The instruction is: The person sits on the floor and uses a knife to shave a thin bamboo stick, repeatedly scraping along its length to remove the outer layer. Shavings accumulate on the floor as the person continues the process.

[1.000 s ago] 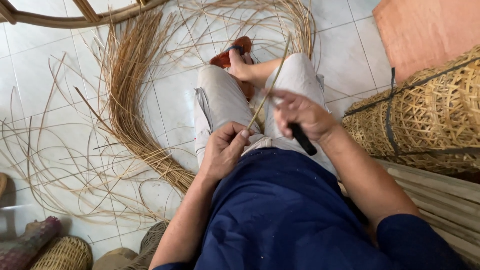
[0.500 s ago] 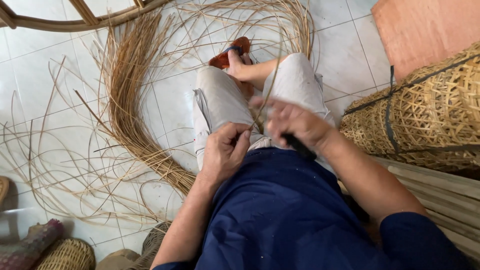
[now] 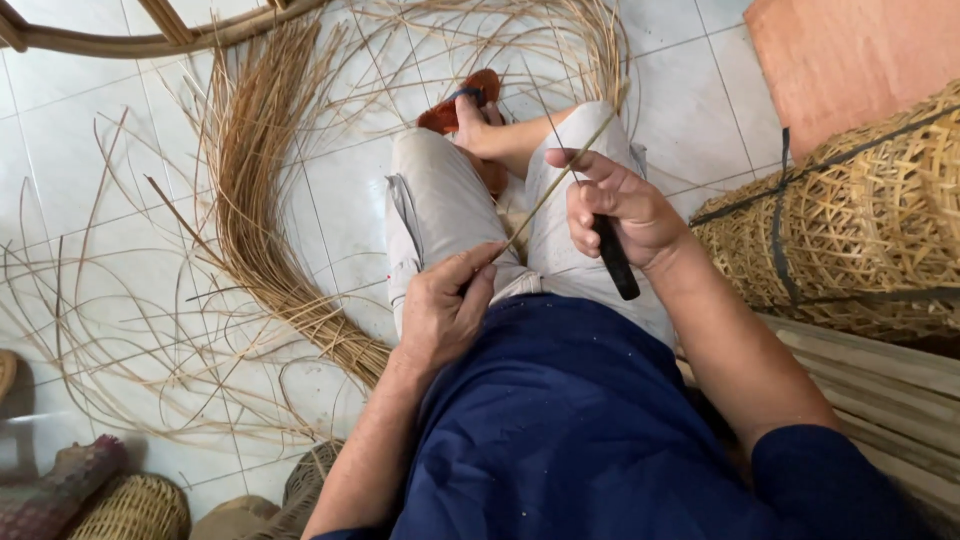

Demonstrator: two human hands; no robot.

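Observation:
I sit on a tiled floor with my legs in light grey trousers (image 3: 440, 205) stretched ahead. My left hand (image 3: 445, 305) pinches the near end of a thin rattan strip (image 3: 550, 190) over my lap. The strip runs up and to the right, past my right hand (image 3: 615, 205). That hand grips a knife with a black handle (image 3: 615, 262); its blade is hidden behind the fingers, against the strip. An orange sandal (image 3: 462, 100) is on my foot.
A big curved bundle of rattan strips (image 3: 255, 190) lies on the floor to the left, with loose strands spread around. Stacked woven baskets (image 3: 850, 210) tied with dark bands lie at right. A small basket (image 3: 135, 508) sits bottom left. A bent cane frame (image 3: 150, 40) crosses the top.
My right hand has moved up and away from my body along the strip, with the knife. My left hand has stayed at my lap, pinching the strip's end.

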